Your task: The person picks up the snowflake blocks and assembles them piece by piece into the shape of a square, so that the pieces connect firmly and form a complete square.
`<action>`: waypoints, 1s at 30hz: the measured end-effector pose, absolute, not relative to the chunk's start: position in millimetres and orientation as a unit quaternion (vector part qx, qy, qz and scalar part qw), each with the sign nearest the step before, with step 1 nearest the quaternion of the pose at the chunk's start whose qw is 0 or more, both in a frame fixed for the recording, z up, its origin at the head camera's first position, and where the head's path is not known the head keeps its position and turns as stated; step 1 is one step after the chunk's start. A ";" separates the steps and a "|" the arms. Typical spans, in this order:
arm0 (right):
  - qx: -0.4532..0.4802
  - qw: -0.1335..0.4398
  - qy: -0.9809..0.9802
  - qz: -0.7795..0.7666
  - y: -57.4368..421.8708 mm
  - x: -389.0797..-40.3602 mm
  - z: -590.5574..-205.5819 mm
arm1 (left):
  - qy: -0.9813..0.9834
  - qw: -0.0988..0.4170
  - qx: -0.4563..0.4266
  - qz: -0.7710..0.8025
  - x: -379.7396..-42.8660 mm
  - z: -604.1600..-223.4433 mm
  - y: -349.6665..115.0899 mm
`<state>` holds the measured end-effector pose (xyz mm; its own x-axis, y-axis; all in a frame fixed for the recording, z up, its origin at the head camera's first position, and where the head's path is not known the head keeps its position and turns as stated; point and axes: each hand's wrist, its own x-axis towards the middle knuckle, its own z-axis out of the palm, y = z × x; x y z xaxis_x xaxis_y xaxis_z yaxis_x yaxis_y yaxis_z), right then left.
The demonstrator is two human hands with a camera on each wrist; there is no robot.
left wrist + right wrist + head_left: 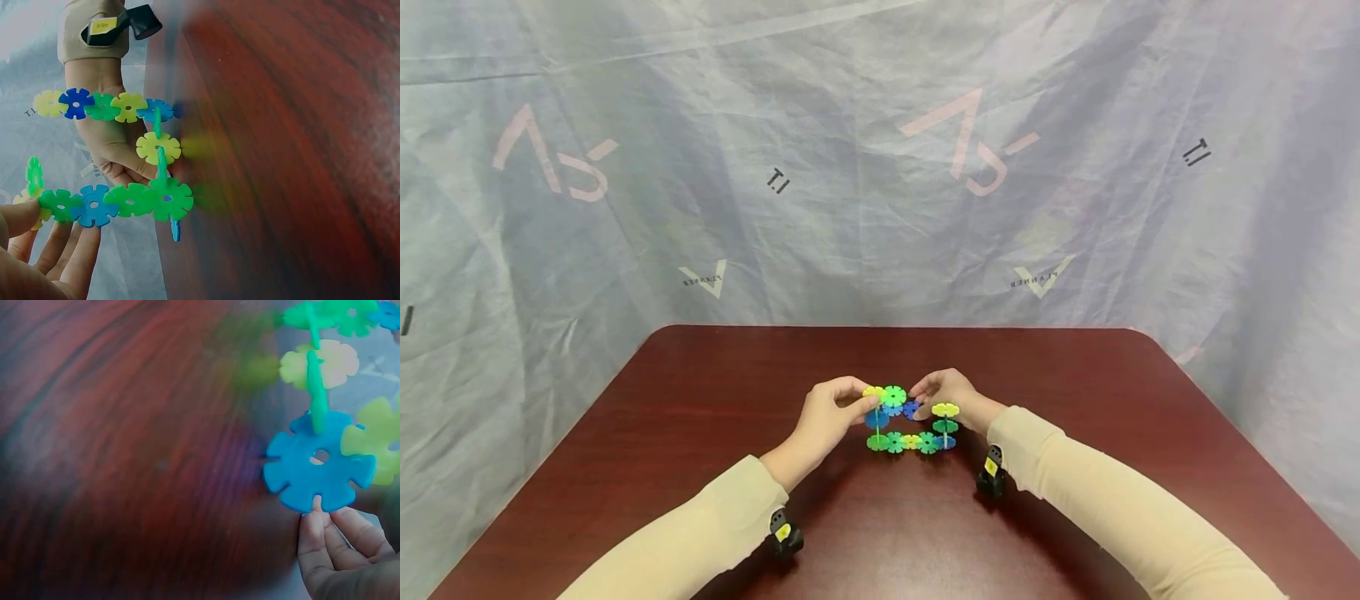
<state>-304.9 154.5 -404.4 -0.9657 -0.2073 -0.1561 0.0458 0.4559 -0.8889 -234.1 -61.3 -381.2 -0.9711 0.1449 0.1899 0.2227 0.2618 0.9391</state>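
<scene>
Slotted, flower-shaped plastic building discs in green, yellow and blue are joined into a frame with a front row (911, 442) and upright columns. My left hand (820, 421), on the left side, pinches a yellow disc (25, 199) at the top of the left column between thumb and fingers. Beside that disc is a bright green disc (894, 396). My right hand (951, 393) reaches behind the right column, its fingertips pinching a dark blue disc (912, 410). In the right wrist view, a large blue disc (320, 478) partly hides those fingertips.
The frame stands over a dark red wooden table (760, 367). Behind the table's far edge hangs a grey printed cloth (850, 208). Black wrist cameras hang below both cuffs, the left camera (786, 537) and the right camera (991, 475).
</scene>
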 end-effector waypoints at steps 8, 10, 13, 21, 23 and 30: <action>-0.043 0.124 0.848 -0.514 160.0 -306.4 -407.9 | -0.800 0.035 -0.117 -0.588 -234.3 -381.2 -64.5; -0.040 0.132 0.844 -0.518 163.9 -306.3 -410.3 | -0.800 0.033 -0.117 -0.588 -234.5 -382.0 -64.4; -0.044 0.141 0.841 -0.521 169.3 -303.8 -411.3 | -0.798 0.032 -0.115 -0.590 -234.1 -382.4 -63.9; -0.054 0.138 0.825 -0.545 176.6 -291.8 -393.1 | -0.793 0.038 -0.112 -0.597 -234.2 -381.6 -62.0; -0.059 0.133 0.824 -0.548 176.2 -288.4 -387.3 | -0.794 0.041 -0.112 -0.596 -234.3 -381.9 -61.9; -0.085 0.129 0.820 -0.552 174.9 -276.6 -375.6 | -0.800 0.047 -0.108 -0.589 -234.1 -383.4 -61.0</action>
<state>-276.6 174.9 -375.6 -0.9524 -0.2817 -0.1169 0.0024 0.3765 -0.9264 -234.1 -61.0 -383.4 -0.9721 0.1180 0.2026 0.2285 0.2835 0.9314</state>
